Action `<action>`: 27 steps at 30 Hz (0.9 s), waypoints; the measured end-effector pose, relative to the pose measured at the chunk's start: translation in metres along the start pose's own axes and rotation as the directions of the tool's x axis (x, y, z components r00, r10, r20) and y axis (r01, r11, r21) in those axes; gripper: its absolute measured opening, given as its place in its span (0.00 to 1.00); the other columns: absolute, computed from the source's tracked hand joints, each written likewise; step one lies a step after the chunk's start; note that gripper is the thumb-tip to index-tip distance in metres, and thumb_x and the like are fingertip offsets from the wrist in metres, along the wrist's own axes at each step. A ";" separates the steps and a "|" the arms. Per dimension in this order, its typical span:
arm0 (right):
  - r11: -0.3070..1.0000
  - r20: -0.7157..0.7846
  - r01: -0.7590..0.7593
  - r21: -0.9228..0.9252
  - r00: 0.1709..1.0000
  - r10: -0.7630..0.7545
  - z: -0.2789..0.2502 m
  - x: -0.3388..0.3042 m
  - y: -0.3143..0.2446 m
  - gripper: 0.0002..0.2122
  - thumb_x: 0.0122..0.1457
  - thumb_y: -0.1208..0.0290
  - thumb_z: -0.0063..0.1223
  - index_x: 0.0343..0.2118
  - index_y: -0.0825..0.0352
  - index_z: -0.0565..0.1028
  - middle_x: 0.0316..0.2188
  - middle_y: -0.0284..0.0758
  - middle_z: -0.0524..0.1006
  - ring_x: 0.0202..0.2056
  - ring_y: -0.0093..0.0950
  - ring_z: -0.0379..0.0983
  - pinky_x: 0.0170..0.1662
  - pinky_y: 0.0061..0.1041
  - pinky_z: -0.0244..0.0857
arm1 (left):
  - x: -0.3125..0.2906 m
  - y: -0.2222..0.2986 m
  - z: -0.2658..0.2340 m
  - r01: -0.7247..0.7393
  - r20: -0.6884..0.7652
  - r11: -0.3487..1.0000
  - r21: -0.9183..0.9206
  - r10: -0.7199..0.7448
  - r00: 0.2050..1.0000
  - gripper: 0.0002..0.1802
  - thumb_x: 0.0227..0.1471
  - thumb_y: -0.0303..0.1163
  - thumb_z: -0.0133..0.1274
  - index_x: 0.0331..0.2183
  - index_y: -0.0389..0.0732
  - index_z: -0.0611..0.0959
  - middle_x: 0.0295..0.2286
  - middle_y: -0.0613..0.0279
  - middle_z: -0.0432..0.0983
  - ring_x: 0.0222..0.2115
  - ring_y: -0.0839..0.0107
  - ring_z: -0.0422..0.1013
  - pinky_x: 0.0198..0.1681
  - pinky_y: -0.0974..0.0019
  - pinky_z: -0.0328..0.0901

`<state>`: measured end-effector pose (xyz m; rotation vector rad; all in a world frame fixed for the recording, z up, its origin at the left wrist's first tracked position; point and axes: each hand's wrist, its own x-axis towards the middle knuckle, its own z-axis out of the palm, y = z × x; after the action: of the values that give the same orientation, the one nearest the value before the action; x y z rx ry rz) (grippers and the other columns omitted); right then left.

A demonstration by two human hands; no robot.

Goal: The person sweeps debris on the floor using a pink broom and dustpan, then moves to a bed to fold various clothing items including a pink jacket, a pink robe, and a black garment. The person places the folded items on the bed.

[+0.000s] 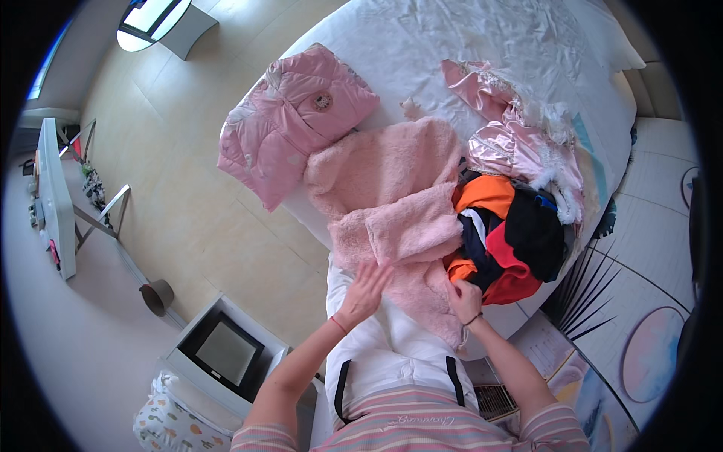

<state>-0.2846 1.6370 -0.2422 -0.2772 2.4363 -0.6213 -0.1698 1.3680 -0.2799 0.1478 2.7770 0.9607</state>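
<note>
A fluffy pink fleece jacket (pixel 388 173) lies on the near part of the bed, its sleeves folded across the middle. Its lower part hangs toward me over the bed's edge. My left hand (pixel 364 292) rests at the jacket's lower left with its fingers stretched out flat. At the lower right side of the jacket, my right hand (pixel 465 300) is closed, pinching the edge of the fleece. Right beside that hand is a heap of dark, red and orange clothes (pixel 512 241).
A folded pink padded jacket (pixel 301 113) lies at the bed's left edge. Shiny pink satin clothing with white fluffy trim (pixel 520 143) is beyond the heap. On the floor at left stand a grey bin (pixel 157 297) and a grey cabinet with a dark-framed panel (pixel 226 350).
</note>
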 end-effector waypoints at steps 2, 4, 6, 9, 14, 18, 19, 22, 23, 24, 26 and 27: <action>0.966 0.133 -0.226 -0.125 0.961 0.242 0.021 -0.034 0.078 0.19 0.51 0.56 0.60 0.37 0.67 0.76 0.34 0.44 0.78 0.36 0.40 0.75 0.38 0.34 0.68 | 0.007 0.015 0.004 -0.146 0.110 0.989 -0.021 0.147 0.983 0.36 0.49 0.28 0.43 0.61 0.40 0.58 0.62 0.53 0.48 0.63 0.51 0.44 0.64 0.47 0.42; 0.966 0.148 -0.259 -0.019 0.954 0.259 0.049 -0.060 0.129 0.25 0.51 0.55 0.61 0.47 0.68 0.71 0.41 0.43 0.77 0.41 0.37 0.75 0.43 0.32 0.68 | 0.009 0.028 0.031 -0.253 0.189 0.961 -0.108 0.270 0.944 0.36 0.50 0.29 0.42 0.61 0.43 0.57 0.63 0.55 0.47 0.64 0.53 0.43 0.64 0.45 0.40; 0.852 0.464 -0.471 0.230 0.823 0.329 0.048 -0.063 0.133 0.29 0.52 0.56 0.60 0.52 0.68 0.67 0.46 0.41 0.75 0.45 0.35 0.74 0.47 0.31 0.68 | 0.006 0.042 0.047 -0.354 0.214 0.934 -0.051 0.356 0.909 0.40 0.46 0.30 0.50 0.61 0.45 0.58 0.62 0.54 0.47 0.63 0.50 0.43 0.64 0.42 0.39; 0.379 0.774 -0.771 0.512 0.605 0.187 0.023 -0.044 0.083 0.28 0.54 0.61 0.59 0.55 0.65 0.64 0.49 0.39 0.73 0.47 0.32 0.73 0.48 0.32 0.69 | 0.004 0.056 0.035 -0.220 0.354 0.974 -0.051 0.224 0.908 0.48 0.39 0.34 0.59 0.62 0.48 0.57 0.63 0.54 0.44 0.64 0.49 0.41 0.63 0.38 0.37; -0.080 0.735 -0.752 0.654 0.658 -0.164 -0.047 -0.014 -0.014 0.31 0.57 0.51 0.53 0.60 0.61 0.60 0.55 0.36 0.68 0.55 0.33 0.66 0.58 0.40 0.59 | 0.002 0.071 0.030 0.087 -0.138 0.811 -0.579 -0.202 0.970 0.45 0.36 0.28 0.60 0.58 0.43 0.62 0.56 0.50 0.60 0.60 0.52 0.54 0.62 0.49 0.48; -0.053 0.467 -0.511 0.858 0.818 -0.336 -0.052 0.026 -0.061 0.22 0.64 0.56 0.43 0.57 0.60 0.65 0.57 0.37 0.65 0.57 0.31 0.63 0.57 0.40 0.58 | 0.048 0.036 -0.010 0.022 -0.258 0.379 -0.925 -0.671 0.696 0.28 0.42 0.22 0.56 0.49 0.36 0.70 0.37 0.54 0.75 0.40 0.62 0.73 0.43 0.67 0.66; 0.151 0.362 -0.332 0.931 0.892 -0.272 -0.041 0.035 -0.061 0.18 0.63 0.61 0.46 0.54 0.62 0.67 0.54 0.38 0.68 0.54 0.30 0.66 0.55 0.36 0.61 | 0.059 0.016 -0.016 0.104 -0.205 0.379 -0.920 -0.688 0.696 0.24 0.46 0.24 0.56 0.47 0.36 0.71 0.36 0.58 0.75 0.39 0.68 0.73 0.42 0.68 0.67; 0.768 0.274 -0.104 0.632 0.957 -0.097 -0.008 0.056 -0.067 0.11 0.57 0.71 0.56 0.41 0.68 0.74 0.38 0.38 0.78 0.39 0.25 0.76 0.44 0.24 0.68 | 0.058 -0.037 0.003 0.366 -0.143 0.442 -0.819 -0.775 0.616 0.16 0.51 0.27 0.57 0.43 0.35 0.74 0.32 0.63 0.76 0.34 0.74 0.72 0.39 0.71 0.67; 0.891 0.376 -0.178 0.418 0.927 0.009 -0.008 0.058 -0.080 0.11 0.56 0.69 0.57 0.39 0.70 0.75 0.35 0.37 0.79 0.36 0.25 0.76 0.42 0.23 0.69 | 0.060 -0.043 0.002 0.453 -0.139 0.459 -0.764 -0.803 0.579 0.15 0.51 0.27 0.57 0.41 0.34 0.75 0.31 0.63 0.76 0.32 0.75 0.72 0.38 0.71 0.67; 0.957 0.445 -0.231 0.176 0.886 0.133 -0.007 0.060 -0.088 0.12 0.55 0.68 0.58 0.38 0.71 0.76 0.32 0.35 0.80 0.33 0.25 0.77 0.40 0.22 0.69 | 0.058 -0.043 0.003 0.392 -0.221 0.485 -0.782 -0.804 0.552 0.14 0.51 0.28 0.57 0.40 0.34 0.76 0.30 0.63 0.76 0.32 0.75 0.71 0.37 0.71 0.67; 0.985 0.481 -0.170 -0.027 0.861 0.162 0.007 0.060 -0.074 0.12 0.54 0.68 0.60 0.35 0.72 0.76 0.30 0.35 0.80 0.32 0.23 0.77 0.36 0.21 0.69 | 0.061 -0.016 -0.012 0.272 -0.357 0.534 -0.800 -0.789 0.500 0.11 0.52 0.28 0.56 0.37 0.32 0.77 0.29 0.63 0.76 0.30 0.75 0.71 0.35 0.70 0.67; 0.982 0.497 -0.139 -0.127 0.848 0.184 0.018 0.058 -0.063 0.12 0.53 0.67 0.61 0.34 0.72 0.77 0.29 0.35 0.80 0.31 0.22 0.77 0.34 0.20 0.69 | 0.058 -0.001 -0.021 0.317 -0.345 0.518 -0.795 -0.815 0.465 0.11 0.52 0.29 0.56 0.36 0.32 0.77 0.28 0.63 0.76 0.30 0.75 0.72 0.34 0.71 0.68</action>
<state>-0.3167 1.5564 -0.2537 -0.2316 1.9486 -0.3141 -0.2314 1.3637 -0.2732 -1.5599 2.3669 1.9084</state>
